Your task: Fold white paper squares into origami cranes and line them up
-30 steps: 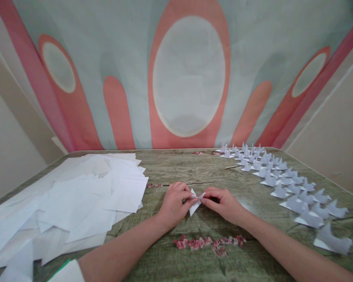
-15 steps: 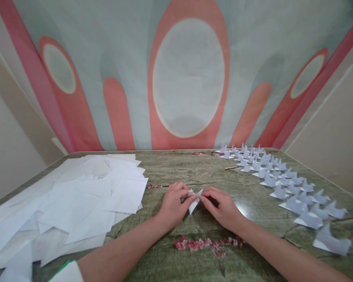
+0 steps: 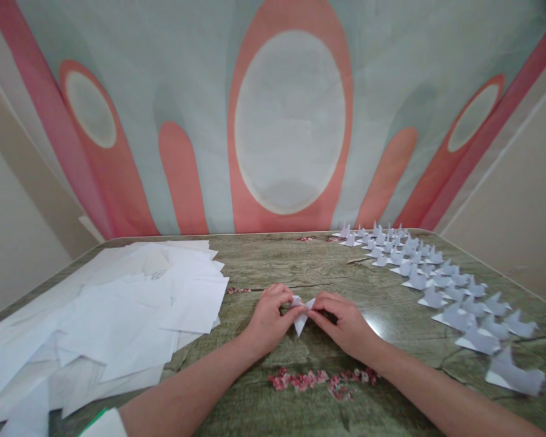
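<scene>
While table [image 3: 273,261] bears sheets [image 3: 118,312] and paper birds [image 3: 432,297], left fingers [image 3: 293,313] and right fingers [image 3: 321,320] pinch folded paper [image 3: 299,326].

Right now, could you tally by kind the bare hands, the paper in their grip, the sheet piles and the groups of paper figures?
Left hand and right hand: 2
Folded paper held: 1
Pile of white sheets: 1
Group of paper figures: 1
Total: 5
Single sheets and figures overlap too much to count.
</scene>
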{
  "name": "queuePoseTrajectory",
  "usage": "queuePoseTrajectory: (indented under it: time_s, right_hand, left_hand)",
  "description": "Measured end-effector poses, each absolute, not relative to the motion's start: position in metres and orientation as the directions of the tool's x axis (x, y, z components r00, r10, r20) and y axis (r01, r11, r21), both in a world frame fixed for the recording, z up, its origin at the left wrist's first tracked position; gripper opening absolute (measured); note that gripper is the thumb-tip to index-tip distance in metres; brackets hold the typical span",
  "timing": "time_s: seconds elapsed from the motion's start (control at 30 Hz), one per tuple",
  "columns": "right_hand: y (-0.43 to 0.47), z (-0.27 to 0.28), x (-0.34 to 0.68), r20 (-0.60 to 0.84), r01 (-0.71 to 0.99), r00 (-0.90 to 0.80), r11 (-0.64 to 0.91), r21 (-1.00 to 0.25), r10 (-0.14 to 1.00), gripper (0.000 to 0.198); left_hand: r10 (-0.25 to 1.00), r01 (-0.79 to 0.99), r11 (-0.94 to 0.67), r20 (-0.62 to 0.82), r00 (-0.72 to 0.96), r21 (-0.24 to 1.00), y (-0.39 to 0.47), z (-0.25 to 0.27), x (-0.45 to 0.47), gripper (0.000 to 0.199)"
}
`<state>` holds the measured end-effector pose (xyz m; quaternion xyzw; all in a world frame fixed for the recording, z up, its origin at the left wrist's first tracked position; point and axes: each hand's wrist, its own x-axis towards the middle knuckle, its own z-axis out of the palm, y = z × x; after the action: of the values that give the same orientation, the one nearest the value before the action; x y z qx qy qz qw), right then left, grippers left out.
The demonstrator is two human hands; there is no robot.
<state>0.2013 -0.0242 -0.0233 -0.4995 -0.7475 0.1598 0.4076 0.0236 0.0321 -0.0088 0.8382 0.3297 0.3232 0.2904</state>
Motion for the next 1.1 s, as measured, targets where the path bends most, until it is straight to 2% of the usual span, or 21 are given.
queuePoseTrajectory:
  time_s: [0.4, 0.6, 0.7, 0.9, 1.1]
  right_hand:
    - [-0.0275, -0.0138, 0.1978, 0.512, 0.711, -0.183, 0.473, -0.520, 0.839, 0.014]
    - [-0.0252, -0.0204, 0.1999, 0.468, 0.692, -0.157, 0.435, -0.576, 0.870, 0.006]
    - [-0.0256, -0.0212, 0.2000, 0.451, 0.670, -0.148, 0.424, -0.609, 0.880, 0.010]
    - [-0.0246, -0.0212, 0.2004, 0.444, 0.635, -0.145, 0.427, -0.644, 0.884, 0.005]
    - [-0.0237, -0.0194, 0.2018, 0.470, 0.704, -0.181, 0.448, -0.551, 0.864, 0.010]
  left_hand:
    - [0.740, 0.343, -0.601, 0.342, 0.578, 0.722, 0.0317, -0.0084, 0.0268, 0.011]
    - [0.776, 0.384, -0.571, 0.325, 0.541, 0.725, 0.0351, -0.0121, 0.0261, 0.012]
    - [0.786, 0.381, -0.553, 0.312, 0.534, 0.741, 0.0352, -0.0123, 0.0261, 0.012]
    - [0.781, 0.367, -0.551, 0.307, 0.544, 0.750, 0.0342, -0.0100, 0.0259, 0.014]
    - [0.743, 0.350, -0.593, 0.325, 0.585, 0.725, 0.0330, -0.0096, 0.0264, 0.007]
